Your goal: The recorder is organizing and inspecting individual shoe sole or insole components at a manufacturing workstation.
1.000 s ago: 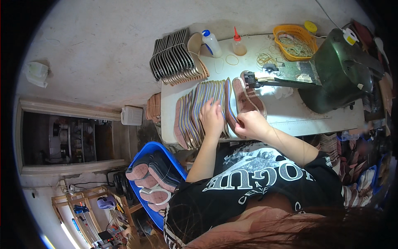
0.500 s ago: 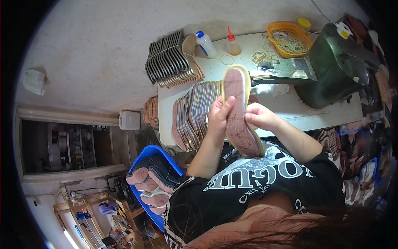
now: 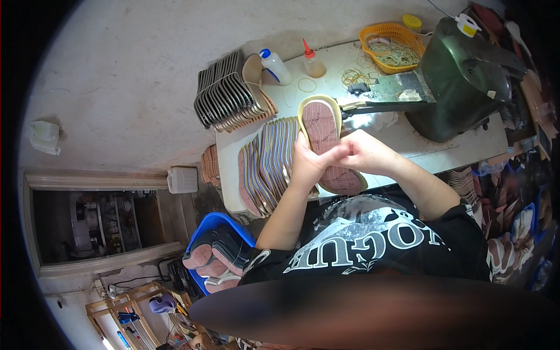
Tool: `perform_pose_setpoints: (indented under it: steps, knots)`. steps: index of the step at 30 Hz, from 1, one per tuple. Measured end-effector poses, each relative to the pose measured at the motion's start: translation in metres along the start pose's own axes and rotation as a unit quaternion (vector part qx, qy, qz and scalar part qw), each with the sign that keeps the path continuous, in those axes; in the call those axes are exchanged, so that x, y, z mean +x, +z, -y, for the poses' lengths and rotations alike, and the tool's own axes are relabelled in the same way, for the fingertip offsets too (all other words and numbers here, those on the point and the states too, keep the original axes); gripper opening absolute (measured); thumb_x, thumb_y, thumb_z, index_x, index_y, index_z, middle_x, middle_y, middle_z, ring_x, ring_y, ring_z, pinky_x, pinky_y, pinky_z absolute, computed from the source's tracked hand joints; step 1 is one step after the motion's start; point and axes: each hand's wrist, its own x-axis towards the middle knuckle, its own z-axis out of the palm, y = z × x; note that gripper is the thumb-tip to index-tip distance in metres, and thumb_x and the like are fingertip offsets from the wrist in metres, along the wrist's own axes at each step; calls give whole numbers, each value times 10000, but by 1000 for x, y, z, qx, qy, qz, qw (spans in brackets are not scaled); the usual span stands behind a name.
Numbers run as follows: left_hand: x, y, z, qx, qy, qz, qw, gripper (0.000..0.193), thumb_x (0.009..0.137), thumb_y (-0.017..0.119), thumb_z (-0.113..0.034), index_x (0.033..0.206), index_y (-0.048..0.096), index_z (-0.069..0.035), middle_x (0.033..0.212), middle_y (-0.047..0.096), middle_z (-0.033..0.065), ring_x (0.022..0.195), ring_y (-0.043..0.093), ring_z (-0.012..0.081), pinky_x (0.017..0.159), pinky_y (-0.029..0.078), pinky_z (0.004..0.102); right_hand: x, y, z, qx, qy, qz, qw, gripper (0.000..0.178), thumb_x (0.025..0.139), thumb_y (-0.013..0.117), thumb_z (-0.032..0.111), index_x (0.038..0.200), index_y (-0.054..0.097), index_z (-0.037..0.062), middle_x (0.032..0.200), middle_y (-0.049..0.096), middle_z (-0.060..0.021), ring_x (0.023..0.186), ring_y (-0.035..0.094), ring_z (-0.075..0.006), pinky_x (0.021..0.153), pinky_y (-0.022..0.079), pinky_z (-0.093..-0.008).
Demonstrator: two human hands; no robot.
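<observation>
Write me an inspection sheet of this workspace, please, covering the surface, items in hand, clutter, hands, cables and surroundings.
Surface: pale tabletop, marked in places.
Job's things: one pinkish sole with a yellowish rim in hand; a row of layered soles to its left; a tied bundle of dark-edged pieces behind.
Clutter: blue-capped bottle, red-tipped bottle, loose thin loops, yellow basket of loops.
Hands: left grips the sole; right lies over its middle, grip unclear.
Cables: pale cord above the dark green machine.
Surroundings: blue bin of soles at lower left; wall opening beyond.
</observation>
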Motion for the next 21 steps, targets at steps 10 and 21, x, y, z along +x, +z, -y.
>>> perform_pose_setpoints:
  steps: [10,21]
  knots:
    - [66,9,-11,-127,3,-23,992,310,784,685,-55,1068,587,22,946,654,66,819,625,139,744,493,263,-29,7,-23,413,-5,24,910,401,896,645,254,1200,577,2,1113,627,-32,1007,546,-93,922,435,-293]
    - [159,13,96,27,-9,14,1000,305,766,751,-135,964,623,58,885,651,80,727,631,128,650,526,265,-20,2,-35,519,39,-142,842,356,908,618,195,1184,582,-27,1116,639,-89,1001,608,-148,898,474,-302]
